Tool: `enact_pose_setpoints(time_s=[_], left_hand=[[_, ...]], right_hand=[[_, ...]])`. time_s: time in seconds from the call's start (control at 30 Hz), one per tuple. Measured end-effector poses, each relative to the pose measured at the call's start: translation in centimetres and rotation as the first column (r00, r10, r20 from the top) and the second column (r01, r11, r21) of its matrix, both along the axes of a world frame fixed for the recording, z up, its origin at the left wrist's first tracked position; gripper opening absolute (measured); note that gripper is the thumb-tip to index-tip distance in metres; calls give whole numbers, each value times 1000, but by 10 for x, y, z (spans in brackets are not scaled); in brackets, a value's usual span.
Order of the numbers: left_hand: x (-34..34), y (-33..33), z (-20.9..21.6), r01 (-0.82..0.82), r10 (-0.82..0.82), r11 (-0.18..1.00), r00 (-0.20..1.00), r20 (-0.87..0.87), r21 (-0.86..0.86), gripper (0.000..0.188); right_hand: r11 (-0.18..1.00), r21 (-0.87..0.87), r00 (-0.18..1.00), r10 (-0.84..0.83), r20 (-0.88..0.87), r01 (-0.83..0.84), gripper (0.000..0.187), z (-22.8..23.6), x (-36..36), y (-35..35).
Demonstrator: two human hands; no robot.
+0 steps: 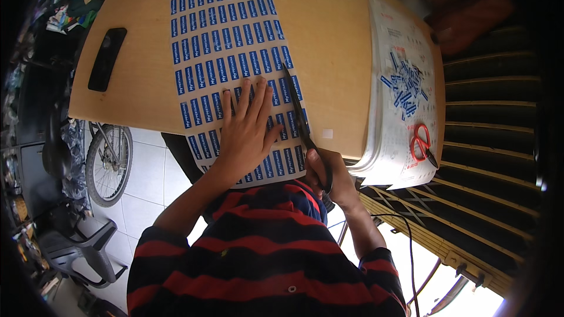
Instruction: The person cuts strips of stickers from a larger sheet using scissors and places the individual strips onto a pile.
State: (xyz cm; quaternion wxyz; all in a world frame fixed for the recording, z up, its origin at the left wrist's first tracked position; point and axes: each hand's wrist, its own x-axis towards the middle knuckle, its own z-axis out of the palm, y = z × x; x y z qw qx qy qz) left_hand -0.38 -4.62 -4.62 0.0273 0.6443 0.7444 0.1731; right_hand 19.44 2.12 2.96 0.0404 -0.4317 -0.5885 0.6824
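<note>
A long sheet of blue rectangular labels [205,47] in rows lies on the wooden table, its near end hanging over the edge toward me. My left hand [249,126] is pressed flat on the sheet with the fingers spread. Gripped in my right hand [329,176] are black-handled scissors [299,114], pointing away from me. Their long dark blades run along the sheet's right edge, with the tips by a label in the outermost column. Whether the blades are parted around the paper is hard to make out.
Stacked printed paper sheets [379,100] at the table's right bear a heap of cut blue labels [405,89] and red-handled scissors [420,142]. A black phone [107,59] lies at the left. A small white paper square [327,134] rests near the front edge. A bicycle wheel [110,164] stands below left.
</note>
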Motion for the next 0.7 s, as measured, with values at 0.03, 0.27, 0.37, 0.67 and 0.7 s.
enact_pose_setpoints(time_s=[0.03,0.27,0.37,0.67,0.7], left_hand=[[0,-2,0,5,-5,1000,1000,-3,-3,68],[1,-2,2,17,-17,1000,1000,0,-20,69],[1,-2,-2,15,-14,1000,1000,10,-4,69],[0,-1,0,18,-18,1000,1000,25,-24,69],[1,-1,0,20,-19,1000,1000,25,-20,69]], right_hand=[[1000,-13,1000,-1,5,1,47,3,0,-1],[1000,-21,999,-19,-27,18,48,2,-5,6],[1000,-10,1000,-6,-28,6,50,-3,-8,12],[998,60,999,26,-37,-24,53,-6,-25,28],[997,69,998,27,-48,-23,53,-7,-27,30]])
